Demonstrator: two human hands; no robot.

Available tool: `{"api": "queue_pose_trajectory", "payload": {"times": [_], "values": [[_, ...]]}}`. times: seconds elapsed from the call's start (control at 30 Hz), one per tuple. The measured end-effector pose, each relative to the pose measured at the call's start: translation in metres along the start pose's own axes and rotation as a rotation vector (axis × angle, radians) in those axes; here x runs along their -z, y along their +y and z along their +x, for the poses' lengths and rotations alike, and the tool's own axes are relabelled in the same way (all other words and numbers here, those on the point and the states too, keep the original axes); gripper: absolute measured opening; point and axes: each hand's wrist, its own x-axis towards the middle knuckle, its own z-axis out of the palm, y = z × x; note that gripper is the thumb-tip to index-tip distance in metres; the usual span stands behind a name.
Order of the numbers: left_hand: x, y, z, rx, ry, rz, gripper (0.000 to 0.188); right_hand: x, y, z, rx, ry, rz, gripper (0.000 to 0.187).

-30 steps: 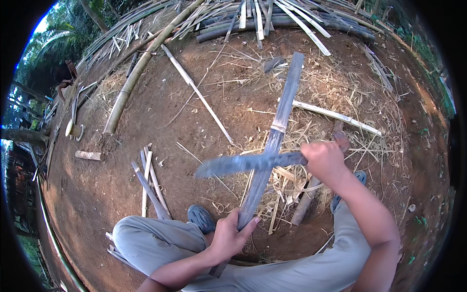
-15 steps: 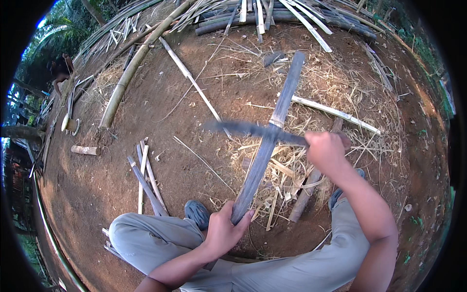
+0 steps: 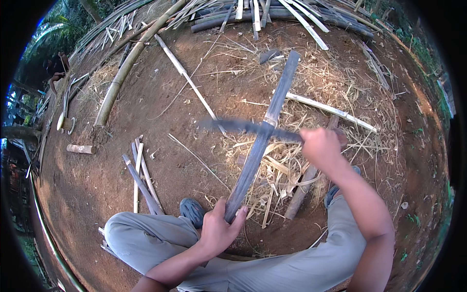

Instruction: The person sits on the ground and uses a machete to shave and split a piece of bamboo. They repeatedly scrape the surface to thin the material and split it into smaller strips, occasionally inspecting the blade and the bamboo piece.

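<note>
Reddish-brown, bare earthen ground (image 3: 97, 180) fills most of the frame. Pale, curled, ribbon-like bamboo shavings (image 3: 335, 82) litter it from the centre to the upper right, with a long, straight, whitish split strip (image 3: 331, 111) among them. A thick, yellowish-brown, round bamboo pole (image 3: 116, 87) lies slantwise at upper left; below it, left of centre, rests a short, light-brown cylindrical piece (image 3: 80, 149). Narrow grey and cream bamboo sticks (image 3: 138, 170) cluster at lower left.

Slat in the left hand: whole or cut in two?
Whole, as far as visible: the slat runs in one line from the left hand, past the knife, to its far end. The knife hides the crossing.
</note>
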Motion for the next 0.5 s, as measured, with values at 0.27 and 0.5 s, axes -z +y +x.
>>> {"api": "queue_pose_trajectory", "payload": {"times": [0.27, 0.5], "values": [[-0.006, -0.003, 0.000, 0.038, -0.012, -0.106, 0.038, 0.013, -0.010, 0.002, -0.041, -0.026, 0.056, 0.007], [-0.010, -0.009, -0.005, 0.034, -0.018, -0.149, 0.037, 0.015, 0.006, -0.007, 0.039, 0.003, -0.026, 0.010]]}}
